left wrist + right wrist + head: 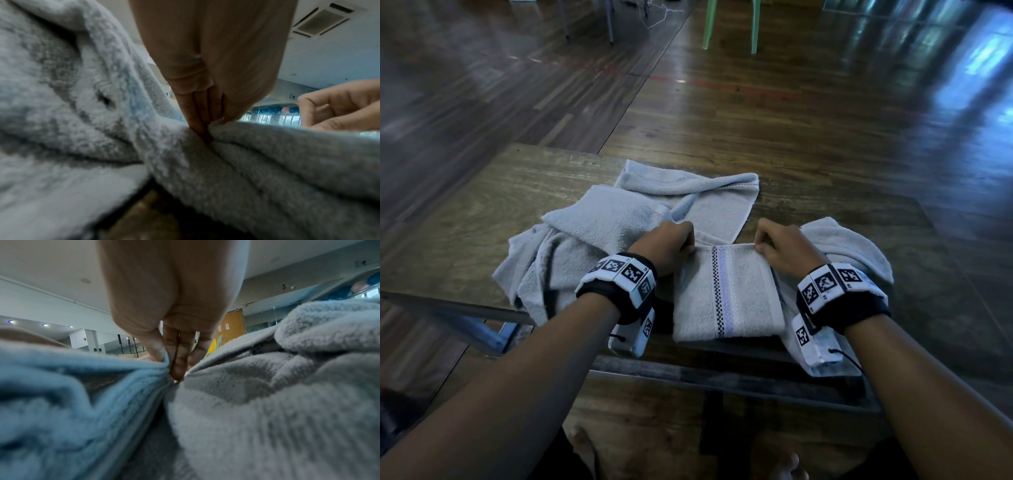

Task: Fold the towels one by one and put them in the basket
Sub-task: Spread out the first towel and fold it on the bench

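A folded grey towel (726, 294) with a checked and lilac stripe lies at the table's near edge. My left hand (671, 245) pinches its far left corner, and in the left wrist view the fingers (197, 116) dig into the towel's fold (267, 146). My right hand (777, 248) pinches the far right corner; thumb and fingers (176, 360) nip the towel's edge (123, 378) in the right wrist view. Loose grey towels lie at the left (571, 250), behind (698, 195) and under my right wrist (849, 246). No basket shows in the head view.
The wooden table (476, 219) has bare top at its left and right. Green chair legs (729, 24) stand on the wooden floor beyond. A yellow slatted object (212, 345) shows far off in the right wrist view.
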The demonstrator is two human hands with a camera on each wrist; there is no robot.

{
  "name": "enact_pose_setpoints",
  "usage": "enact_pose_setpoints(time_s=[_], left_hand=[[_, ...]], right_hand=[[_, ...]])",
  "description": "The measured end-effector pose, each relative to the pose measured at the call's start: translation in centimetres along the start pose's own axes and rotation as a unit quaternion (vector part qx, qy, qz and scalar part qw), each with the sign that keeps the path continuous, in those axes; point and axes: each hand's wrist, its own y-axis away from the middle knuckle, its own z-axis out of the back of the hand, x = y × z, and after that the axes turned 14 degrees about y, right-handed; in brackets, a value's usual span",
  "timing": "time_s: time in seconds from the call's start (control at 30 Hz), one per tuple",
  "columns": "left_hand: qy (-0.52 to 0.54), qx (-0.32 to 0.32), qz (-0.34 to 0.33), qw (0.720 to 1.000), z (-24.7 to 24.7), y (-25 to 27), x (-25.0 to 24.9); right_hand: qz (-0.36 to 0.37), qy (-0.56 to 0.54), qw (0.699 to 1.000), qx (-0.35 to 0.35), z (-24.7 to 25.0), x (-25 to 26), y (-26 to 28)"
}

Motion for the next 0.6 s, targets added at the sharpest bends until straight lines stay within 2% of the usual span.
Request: enact_pose_setpoints(time_s=[0.23, 0.37, 0.47, 0.6], left_hand=[[-0.101, -0.065, 0.000, 0.993, -1.0, 0.2, -1.3], [-0.132, -0.102, -0.057, 0.984, -1.3, 0.9, -2.4], [-0.138, -0.050, -0.088, 0.985, -2.1, 2.1, -3.9], [-0.135, 0.002, -0.053, 0.989, -3.8, 3.3, -4.0]], right_hand=[[0.003, 0.126, 0.992, -0.021, -0.5, 0.8, 0.2], [0.044, 0.285, 0.956, -0.058, -0.8, 1.3, 1.4], [0.051, 0.327, 0.943, -0.044, -0.7, 2.1, 2.8], [0.023, 0.274, 0.961, -0.004, -1.5, 2.7, 4.6]])
